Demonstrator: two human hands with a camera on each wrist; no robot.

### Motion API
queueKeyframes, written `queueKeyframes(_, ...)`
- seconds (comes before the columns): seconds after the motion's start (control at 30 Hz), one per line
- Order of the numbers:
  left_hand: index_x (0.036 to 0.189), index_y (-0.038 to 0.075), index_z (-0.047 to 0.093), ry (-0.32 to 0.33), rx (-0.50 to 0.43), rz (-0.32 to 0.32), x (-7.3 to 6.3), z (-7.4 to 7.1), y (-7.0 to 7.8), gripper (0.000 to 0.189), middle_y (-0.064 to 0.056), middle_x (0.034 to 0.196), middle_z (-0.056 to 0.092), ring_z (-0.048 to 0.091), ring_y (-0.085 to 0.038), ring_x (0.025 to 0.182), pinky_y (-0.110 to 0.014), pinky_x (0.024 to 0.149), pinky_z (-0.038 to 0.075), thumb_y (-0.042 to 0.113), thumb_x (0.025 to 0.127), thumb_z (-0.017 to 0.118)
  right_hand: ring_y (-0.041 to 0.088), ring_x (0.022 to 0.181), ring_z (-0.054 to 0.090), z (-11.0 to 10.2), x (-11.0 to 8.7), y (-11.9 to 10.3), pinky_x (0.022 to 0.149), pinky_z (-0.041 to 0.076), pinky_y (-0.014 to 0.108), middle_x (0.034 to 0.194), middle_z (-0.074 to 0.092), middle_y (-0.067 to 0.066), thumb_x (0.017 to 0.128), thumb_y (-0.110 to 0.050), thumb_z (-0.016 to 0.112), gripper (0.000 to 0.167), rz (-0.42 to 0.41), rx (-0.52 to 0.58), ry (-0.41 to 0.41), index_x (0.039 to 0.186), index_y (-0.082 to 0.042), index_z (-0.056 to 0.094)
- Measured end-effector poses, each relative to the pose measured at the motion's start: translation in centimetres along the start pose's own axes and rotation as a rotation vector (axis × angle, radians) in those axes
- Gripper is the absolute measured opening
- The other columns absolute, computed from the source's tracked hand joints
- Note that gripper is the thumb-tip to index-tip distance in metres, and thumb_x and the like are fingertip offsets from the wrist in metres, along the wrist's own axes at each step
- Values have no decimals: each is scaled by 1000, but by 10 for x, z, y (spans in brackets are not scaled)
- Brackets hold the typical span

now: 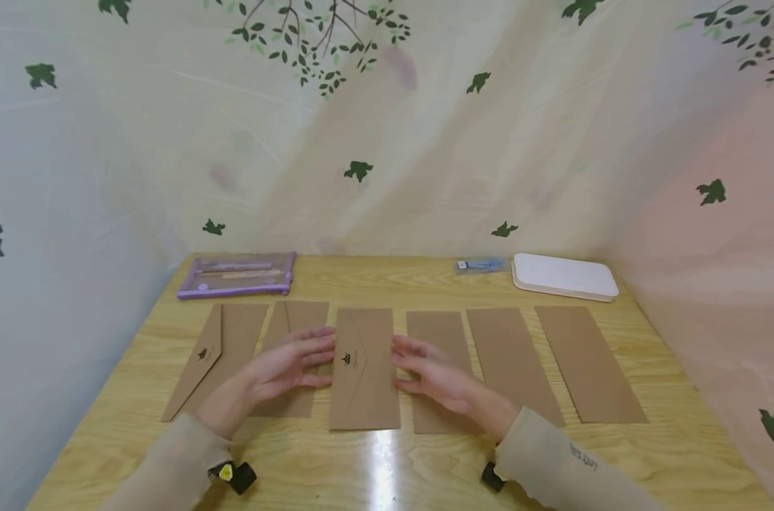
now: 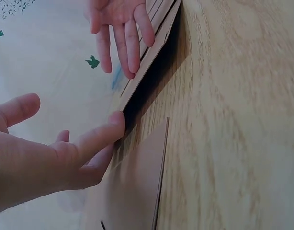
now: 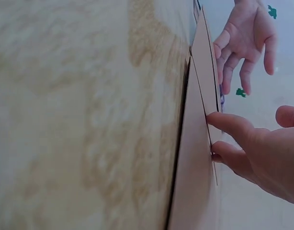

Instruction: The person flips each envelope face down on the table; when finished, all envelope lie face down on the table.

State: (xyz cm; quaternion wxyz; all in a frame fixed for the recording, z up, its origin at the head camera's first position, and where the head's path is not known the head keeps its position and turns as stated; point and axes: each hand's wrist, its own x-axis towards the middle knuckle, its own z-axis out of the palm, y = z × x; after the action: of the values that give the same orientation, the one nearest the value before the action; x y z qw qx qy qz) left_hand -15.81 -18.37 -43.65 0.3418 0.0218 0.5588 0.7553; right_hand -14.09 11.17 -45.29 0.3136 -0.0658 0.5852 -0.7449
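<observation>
A brown kraft envelope (image 1: 374,390) with a pointed flap and a small black crown print lies between both hands in the head view. My left hand (image 1: 291,362) has its extended fingertips right at the envelope's left edge, the palm over a second brown envelope (image 1: 284,408). On the other side, my right hand (image 1: 438,375) reaches its fingertips to the right edge, overlapping another brown envelope (image 1: 434,323). In the left wrist view a dark shadow shows under the near edge of the middle envelope (image 2: 149,62), by the left fingertips (image 2: 117,120).
Further brown envelopes flank these: one with a crown-printed flap (image 1: 233,348) at far left, two plain ones (image 1: 511,355) at right. Along the table's back lie a purple-edged clear pencil pouch (image 1: 240,275), a small blue packet (image 1: 482,265) and a white case (image 1: 565,275).
</observation>
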Motion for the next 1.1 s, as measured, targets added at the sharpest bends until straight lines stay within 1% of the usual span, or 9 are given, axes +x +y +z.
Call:
queueKeyframes(0.23,157,-6,12,-9,25,12,-5,-1,2,66,-27,163,9,12,-49,149,-58,110,39,14,106,48,45,151,10,1,0,4,115,33,58,164,7,31,104,-5,49,67,-18,31,25,158,6,12)
queueKeyframes(0.4,158,-3,10,-11,22,14,-8,-1,3,69,-26,163,9,15,-50,147,-52,109,44,14,105,50,46,150,11,4,-1,6,113,34,60,164,7,30,103,-6,52,71,-45,57,23,160,1,11)
queueKeyframes(0.47,159,-1,8,-4,29,8,-8,-1,4,70,-26,163,10,21,-49,146,-49,107,47,15,106,50,46,150,13,5,-2,7,112,36,60,165,7,28,102,-7,53,72,-54,62,19,161,-2,12)
queueKeyframes(0.53,160,2,7,5,41,-2,-8,-1,5,70,-26,163,11,31,-46,142,-44,104,49,17,106,49,47,149,15,6,-4,7,109,39,60,166,8,26,102,-7,54,72,-56,60,11,162,-4,13)
queueKeyframes(0.63,161,4,8,3,57,-14,-6,-1,8,70,-26,163,14,46,-37,132,-40,99,51,18,106,49,47,148,20,6,-6,6,107,42,62,167,8,23,102,-8,55,74,-48,47,-6,162,-6,13)
queueKeyframes(0.7,161,4,10,-7,63,-7,-5,0,9,69,-27,163,15,53,-31,124,-40,99,51,18,106,49,48,146,23,6,-7,4,106,42,63,167,9,22,101,-9,55,74,-46,33,-19,162,-8,13)
queueKeyframes(0.8,161,3,13,-31,67,5,0,0,11,66,-28,162,16,59,-27,117,-43,101,51,18,107,48,49,144,28,5,-8,-1,106,41,64,166,11,22,102,-11,56,74,-46,7,-40,163,-9,14)
queueKeyframes(0.93,159,0,18,-62,72,16,5,1,11,62,-28,159,22,61,-26,112,-46,103,50,18,108,47,50,141,33,6,-7,-4,102,44,65,165,14,22,103,-13,55,72,-37,-4,-101,163,-11,14)
queueKeyframes(1.1,158,0,23,-89,71,21,5,6,8,60,-27,160,24,63,-25,108,-47,105,48,20,108,48,48,140,36,8,-7,-5,101,46,65,165,16,19,105,-18,54,67,-21,-9,-154,162,-10,20)
